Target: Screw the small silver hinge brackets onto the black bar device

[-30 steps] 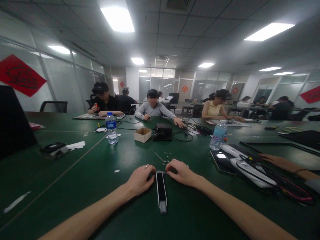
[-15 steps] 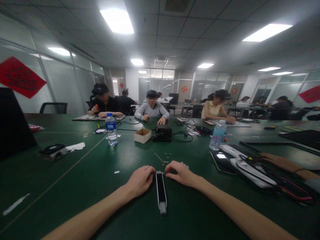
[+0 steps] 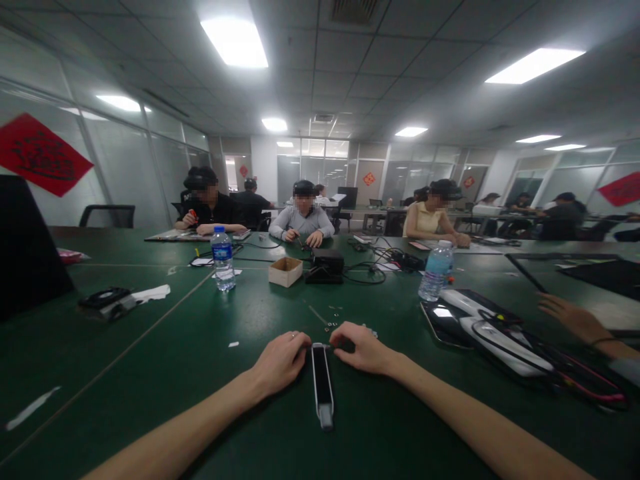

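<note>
A slim pen-shaped device (image 3: 322, 380), with a white rim, a long black face and a grey tip, lies on the green table (image 3: 225, 427) with its tip towards me. My left hand (image 3: 283, 359) rests at the left of its far end, fingers curled in and fingertips by the corner. On the other side, my right hand (image 3: 361, 347) is bent with thumb and forefinger close together beside that same end. A tiny dark piece shows by the right fingertips, too small to name. Whatever the curled left fingers hold, if anything, is hidden.
Small loose bits (image 3: 331, 325) lie beyond my hands. Farther off stand a small open box (image 3: 285, 272), a black device (image 3: 324, 265) and two water bottles (image 3: 223, 259) (image 3: 436, 270). White cabled equipment (image 3: 500, 333) lies right, near a co-worker's hand (image 3: 575, 320). Other people sit opposite.
My hands and the pen-shaped device stay almost still. At right, a co-worker's hand has raised and shifted a black frame. The person opposite has drawn one hand back from the black device.
</note>
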The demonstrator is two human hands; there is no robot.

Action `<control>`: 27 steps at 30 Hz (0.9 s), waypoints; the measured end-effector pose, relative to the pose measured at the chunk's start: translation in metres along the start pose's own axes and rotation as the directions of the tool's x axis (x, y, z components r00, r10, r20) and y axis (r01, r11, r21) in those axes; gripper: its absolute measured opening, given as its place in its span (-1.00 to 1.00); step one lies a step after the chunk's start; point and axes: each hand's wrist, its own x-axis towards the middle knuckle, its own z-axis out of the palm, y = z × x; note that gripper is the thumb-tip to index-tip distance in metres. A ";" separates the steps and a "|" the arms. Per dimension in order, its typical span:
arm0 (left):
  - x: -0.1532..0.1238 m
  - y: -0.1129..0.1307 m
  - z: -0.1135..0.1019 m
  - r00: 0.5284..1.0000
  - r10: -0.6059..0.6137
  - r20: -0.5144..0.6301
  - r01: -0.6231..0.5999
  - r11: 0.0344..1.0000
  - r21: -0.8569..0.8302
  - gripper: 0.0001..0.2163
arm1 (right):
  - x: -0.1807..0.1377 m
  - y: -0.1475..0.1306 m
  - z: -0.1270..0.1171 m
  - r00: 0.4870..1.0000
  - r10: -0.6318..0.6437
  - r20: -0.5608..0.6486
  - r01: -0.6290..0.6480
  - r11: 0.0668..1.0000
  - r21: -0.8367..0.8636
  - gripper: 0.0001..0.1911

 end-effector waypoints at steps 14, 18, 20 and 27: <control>0.001 0.002 0.000 1.000 -0.008 0.003 0.008 1.000 0.016 -0.82 | 0.002 0.000 0.008 0.998 -0.039 -0.047 0.038 0.999 -0.005 -0.87; 0.002 0.001 0.001 1.000 0.004 -0.012 -0.004 1.000 0.015 -0.82 | 0.002 0.001 0.011 0.997 -0.047 -0.058 0.047 0.999 0.001 -0.87; 0.002 0.001 0.001 1.000 0.001 -0.010 -0.001 1.000 0.013 -0.82 | 0.002 0.002 0.013 0.997 -0.045 -0.067 0.045 0.999 -0.003 -0.86; 0.001 0.004 -0.002 1.000 -0.005 0.001 0.005 1.000 0.018 -0.83 | 0.003 0.002 0.013 0.997 -0.021 -0.070 0.017 0.998 -0.056 -0.81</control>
